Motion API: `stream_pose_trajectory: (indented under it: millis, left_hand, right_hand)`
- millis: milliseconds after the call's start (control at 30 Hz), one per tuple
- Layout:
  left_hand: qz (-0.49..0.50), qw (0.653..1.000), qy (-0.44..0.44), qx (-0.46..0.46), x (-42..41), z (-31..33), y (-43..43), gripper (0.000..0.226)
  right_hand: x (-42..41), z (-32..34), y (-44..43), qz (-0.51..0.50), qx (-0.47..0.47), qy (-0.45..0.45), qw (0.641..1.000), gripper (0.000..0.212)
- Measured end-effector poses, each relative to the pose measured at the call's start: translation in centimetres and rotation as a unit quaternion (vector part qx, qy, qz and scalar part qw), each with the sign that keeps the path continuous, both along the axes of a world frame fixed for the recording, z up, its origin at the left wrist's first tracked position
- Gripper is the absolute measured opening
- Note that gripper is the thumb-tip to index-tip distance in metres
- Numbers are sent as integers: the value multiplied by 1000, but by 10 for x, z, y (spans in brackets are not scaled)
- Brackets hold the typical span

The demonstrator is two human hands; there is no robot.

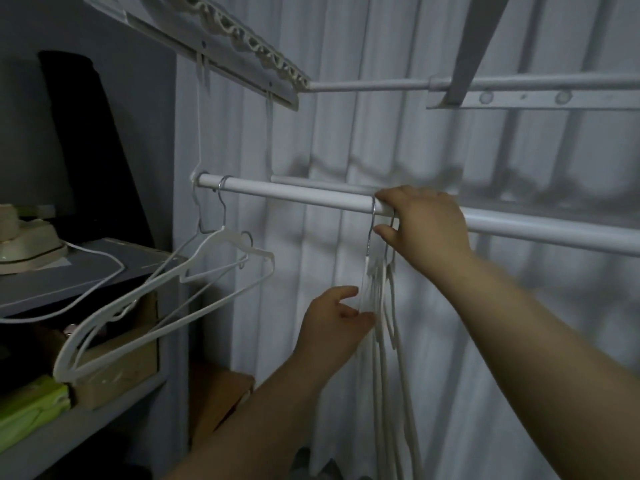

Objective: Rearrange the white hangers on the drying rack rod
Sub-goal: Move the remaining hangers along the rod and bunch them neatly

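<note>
A bunch of white hangers (379, 375) is found hung by its metal hooks (372, 225) at mid-length of the drying rack rod (294, 195). The right grip (427, 225) is clenched over the rod at those hooks, thumb beneath. The left grip (330, 320) is closed on the hanger shoulders just below. Two further hangers (194, 268) hang tilted at the rod's left end, well apart from the bunch, beside a shelf (114, 271). The step in hand is judged to be separating or sliding the bunch. Next, the hooks would need to be eased along the rod without tangling.
</note>
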State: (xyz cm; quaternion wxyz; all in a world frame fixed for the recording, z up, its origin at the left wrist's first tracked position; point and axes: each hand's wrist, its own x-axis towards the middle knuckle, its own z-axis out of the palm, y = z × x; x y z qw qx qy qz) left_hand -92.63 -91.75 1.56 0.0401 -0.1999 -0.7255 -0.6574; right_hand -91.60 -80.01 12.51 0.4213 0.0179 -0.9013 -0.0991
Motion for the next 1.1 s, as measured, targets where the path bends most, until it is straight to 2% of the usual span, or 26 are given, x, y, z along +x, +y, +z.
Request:
stream_pose_trajectory:
  millis: [133,567,733,1100]
  left_hand:
    - [24,999,-16,35,-6,3,-21,33]
    - [112,993,-29,35,-43,24,-96,17]
    - [126,991,-31,41,-59,24,-111,18]
    - [150,988,-4,-26,-70,24,-132,30]
  right_hand:
    - [0,-3,6,1,16,11,1000,46]
    - [0,-4,4,1,2,11,1000,46]
    - [-1,-6,-1,12,-15,18,1000,44]
    - [-7,-5,-13,2,-16,20,1000,45]
